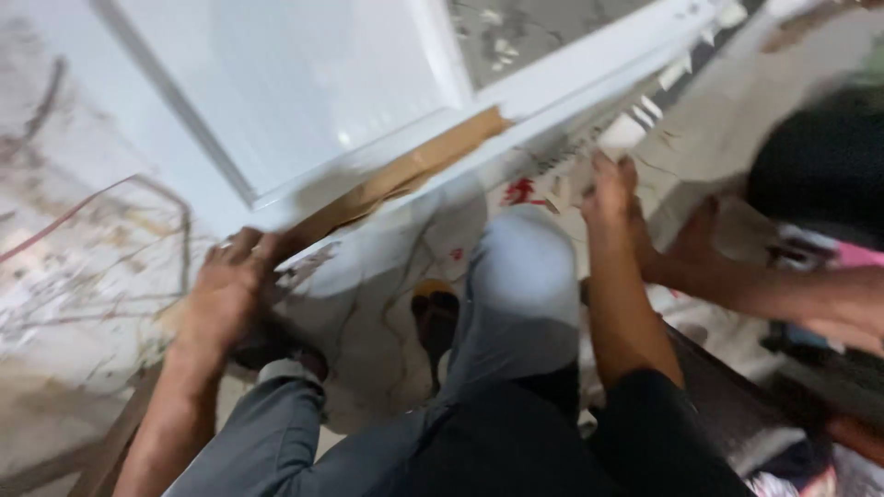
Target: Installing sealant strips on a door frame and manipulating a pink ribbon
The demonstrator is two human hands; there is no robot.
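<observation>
Head view, the only one I have, and it is blurred by motion, so fine detail is limited.

The white door panel (304, 101) lies tilted across the upper frame, its lower edge running from left of centre up to the right. A strip of brown cardboard wrapping (405, 175) clings along that edge, partly torn, with shreds of white wrapping (635, 120) hanging near the right end.

The left hand (226, 290) is curled over the lower left end of the edge, fingers closed on the cardboard and the panel edge together. The right hand (608, 189) reaches up to the right end of the edge, where the white shreds hang. I cannot tell whether it is gripping or only pressing. The two hands are well apart along the edge.

A second person's hand (686, 253) comes in from the right, just beside the right wrist, possibly touching it.

The wearer's knee in grey trousers (520, 276) sits beneath the panel edge, and a sandalled foot (435, 313) rests on the marble floor (83, 267).

Risks, in my judgement:
- The panel could slip off the left hand if the cardboard it grips tears away.
- A dropped edge would land on the knee or foot below.
- The two hands crowded at the right end could get pinched or knock each other's hold.
- Loose scraps on polished marble invite a slip.
</observation>
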